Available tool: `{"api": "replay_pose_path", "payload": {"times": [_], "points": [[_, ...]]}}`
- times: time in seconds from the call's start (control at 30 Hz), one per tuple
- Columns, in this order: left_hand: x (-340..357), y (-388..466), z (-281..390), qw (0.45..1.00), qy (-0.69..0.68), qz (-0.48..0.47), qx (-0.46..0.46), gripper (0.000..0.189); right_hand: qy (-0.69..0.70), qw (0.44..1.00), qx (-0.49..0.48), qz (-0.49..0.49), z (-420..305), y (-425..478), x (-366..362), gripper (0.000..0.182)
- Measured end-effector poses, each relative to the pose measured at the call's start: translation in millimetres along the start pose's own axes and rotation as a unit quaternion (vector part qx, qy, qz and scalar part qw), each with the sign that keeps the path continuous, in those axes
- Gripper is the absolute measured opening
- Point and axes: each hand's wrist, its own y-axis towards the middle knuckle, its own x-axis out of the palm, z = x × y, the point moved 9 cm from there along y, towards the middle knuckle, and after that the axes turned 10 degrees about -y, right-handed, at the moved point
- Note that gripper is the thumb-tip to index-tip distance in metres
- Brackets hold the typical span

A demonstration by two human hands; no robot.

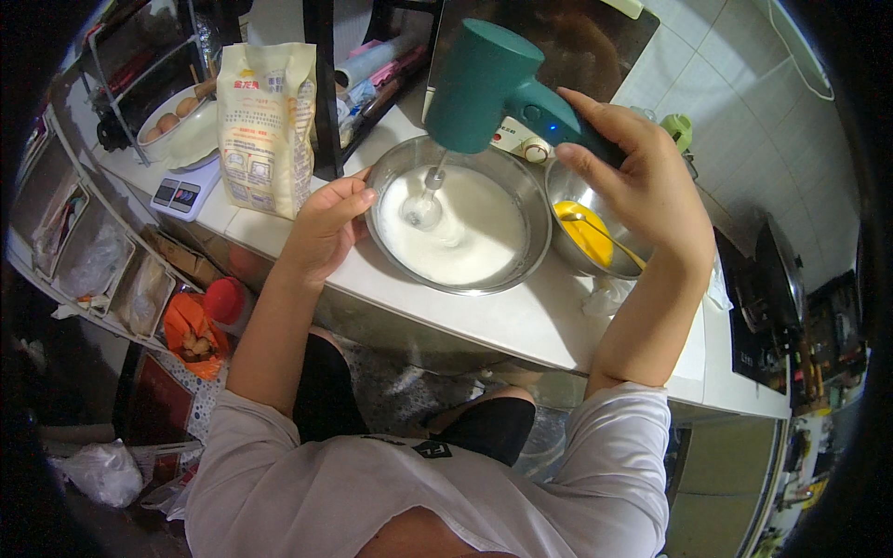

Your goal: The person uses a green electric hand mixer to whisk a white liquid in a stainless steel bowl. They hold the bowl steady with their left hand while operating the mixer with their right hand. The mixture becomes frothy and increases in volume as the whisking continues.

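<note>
My right hand (642,174) grips the handle of a green cordless hand mixer (481,84), whose small light glows blue. Its single wire whisk (423,209) dips into a white, frothy liquid (481,216) in a wide stainless steel bowl (481,287). Swirl marks show around the whisk, and the wires look blurred. With fingers and thumb on the rim, my left hand (331,220) holds the bowl at its left side. Close to its right stands a smaller steel bowl (568,181) with yellow egg yolk (584,234) and a metal spoon (607,234) in it, partly behind my right hand.
A flour bag (265,132) stands left on the white counter (453,314), beside a kitchen scale (185,188) and a bowl of eggs (157,139). An induction cooker (593,42) leans behind. At far right is a black stove (753,349). A wire rack (91,202) borders the left.
</note>
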Motion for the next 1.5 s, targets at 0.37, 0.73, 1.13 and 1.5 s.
{"api": "replay_pose_path", "payload": {"times": [0.37, 0.73, 1.13, 1.5], "points": [[-12, 1, -4, 1.000, -0.005, -0.019, 0.002, 0.020, -0.007, 0.992, 0.106, -0.064, 30, -33, -35, 0.042], [-8, -2, -3, 1.000, -0.011, 0.012, -0.026, 0.017, 0.017, 0.999, -0.052, -0.003, -16, 0, -4, 0.042], [-10, -3, -5, 0.999, -0.020, 0.019, -0.030, 0.017, -0.030, 0.983, 0.155, -0.090, 22, -32, -41, 0.039], [-13, -2, -4, 1.000, 0.011, -0.003, -0.007, 0.022, 0.020, 1.000, -0.014, -0.018, -6, 1, -6, 0.040]]}}
